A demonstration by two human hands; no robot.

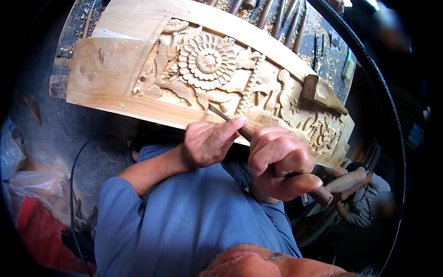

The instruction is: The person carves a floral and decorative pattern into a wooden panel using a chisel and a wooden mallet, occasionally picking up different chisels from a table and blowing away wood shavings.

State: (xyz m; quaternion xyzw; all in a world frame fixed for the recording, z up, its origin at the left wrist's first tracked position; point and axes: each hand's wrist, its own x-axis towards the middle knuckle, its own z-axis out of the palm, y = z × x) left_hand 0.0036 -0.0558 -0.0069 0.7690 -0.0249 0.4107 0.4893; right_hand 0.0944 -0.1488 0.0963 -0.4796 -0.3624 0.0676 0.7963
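Evidently, control governs both grips: the right hand (279,161) has its fingers wrapped round the wooden handle of a carving chisel (219,112), butt jutting toward four o'clock, likely for firm push. The left hand (207,141) has its fingers pinched on the shaft nearer the blade, probably to steady the tip. At twelve o'clock, the carved panel (106,69) lies on the bench (67,53), relief upward, seemingly for easy access. Spare tools (279,23) lie toward one o'clock, presumably within reach.
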